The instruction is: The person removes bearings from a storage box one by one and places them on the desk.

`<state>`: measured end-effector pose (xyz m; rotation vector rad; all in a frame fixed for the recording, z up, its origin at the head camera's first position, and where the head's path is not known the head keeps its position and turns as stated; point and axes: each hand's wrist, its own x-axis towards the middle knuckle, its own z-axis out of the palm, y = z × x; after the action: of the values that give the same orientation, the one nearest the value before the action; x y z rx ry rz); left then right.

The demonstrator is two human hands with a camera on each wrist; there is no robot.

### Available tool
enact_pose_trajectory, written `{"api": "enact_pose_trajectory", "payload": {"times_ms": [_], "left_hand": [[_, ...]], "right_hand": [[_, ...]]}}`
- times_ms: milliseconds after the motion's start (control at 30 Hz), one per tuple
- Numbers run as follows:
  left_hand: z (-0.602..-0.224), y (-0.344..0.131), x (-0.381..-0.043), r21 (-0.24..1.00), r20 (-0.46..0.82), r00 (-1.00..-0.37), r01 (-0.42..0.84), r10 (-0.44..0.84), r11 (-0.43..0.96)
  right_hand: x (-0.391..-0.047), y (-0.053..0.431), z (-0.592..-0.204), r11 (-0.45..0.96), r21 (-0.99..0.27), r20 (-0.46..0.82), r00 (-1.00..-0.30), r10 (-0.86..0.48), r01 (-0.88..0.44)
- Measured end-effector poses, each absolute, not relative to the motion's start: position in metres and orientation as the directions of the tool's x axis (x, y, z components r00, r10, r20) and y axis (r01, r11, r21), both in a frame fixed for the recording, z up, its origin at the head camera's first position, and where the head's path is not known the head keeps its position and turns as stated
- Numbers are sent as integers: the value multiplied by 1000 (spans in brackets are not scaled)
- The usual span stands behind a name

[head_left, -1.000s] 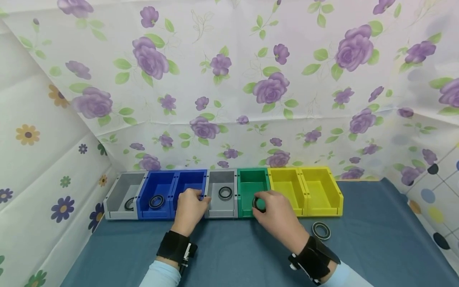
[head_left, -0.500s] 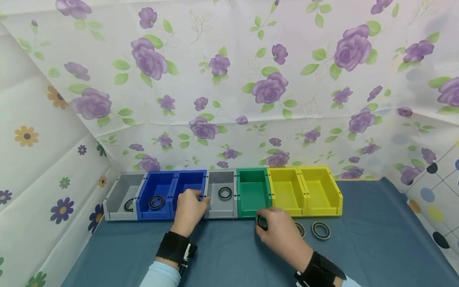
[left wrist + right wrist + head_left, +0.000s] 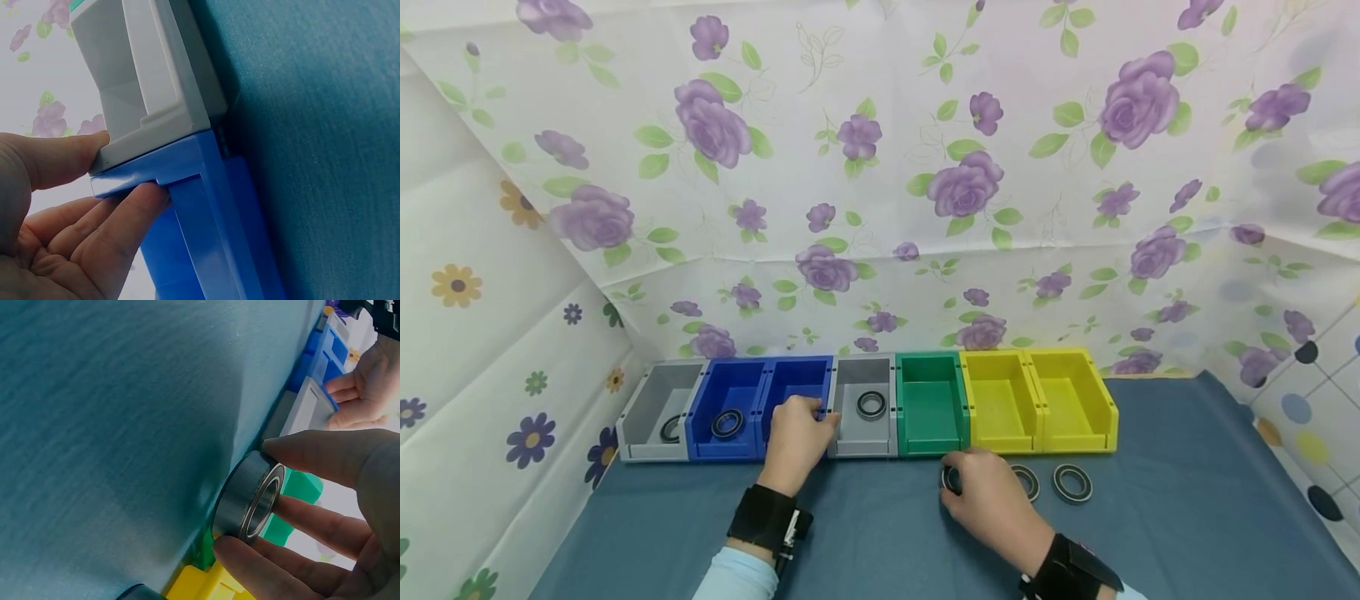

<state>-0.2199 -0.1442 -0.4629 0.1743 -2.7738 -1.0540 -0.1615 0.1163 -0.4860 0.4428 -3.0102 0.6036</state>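
Note:
My right hand (image 3: 992,498) pinches a ball bearing (image 3: 236,501) by its rim, between thumb and fingertips. The bearing is tilted, just in front of the green bin (image 3: 931,400); the hand partly covers it in the head view. My left hand (image 3: 796,443) grips the side walls where the right-hand blue bin (image 3: 799,373) meets the middle grey bin (image 3: 861,377). In the left wrist view, the thumb presses the grey side and the fingers reach into the blue bin. A bearing (image 3: 860,406) lies in that grey bin.
A bearing (image 3: 715,423) lies in the left blue bin, another (image 3: 665,428) in the far-left grey bin. Two yellow bins (image 3: 1000,400) end the row at right. On the blue cloth (image 3: 880,533) before them lie a partly hidden bearing (image 3: 1035,482) and a whole one (image 3: 1057,483).
My right hand has drawn the bearing back from the green bin to the space in front of it, toward me. The left hand has stayed in place.

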Motion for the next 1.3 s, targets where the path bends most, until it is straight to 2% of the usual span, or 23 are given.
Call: {"api": "enact_pose_trajectory", "payload": {"times_ms": [333, 1033, 1300], "left_hand": [[-464, -145, -220, 675, 114, -979, -46, -167, 736], [-464, -145, -219, 679, 114, -979, -48, -170, 733], [-463, -144, -219, 680, 120, -978, -44, -169, 732]], "right_hand": [[-165, 117, -492, 890, -371, 45, -963, -267, -264], [-164, 114, -493, 892, -361, 32, -960, -279, -271], [-163, 111, -491, 899, -342, 79, -962, -261, -272]]}}
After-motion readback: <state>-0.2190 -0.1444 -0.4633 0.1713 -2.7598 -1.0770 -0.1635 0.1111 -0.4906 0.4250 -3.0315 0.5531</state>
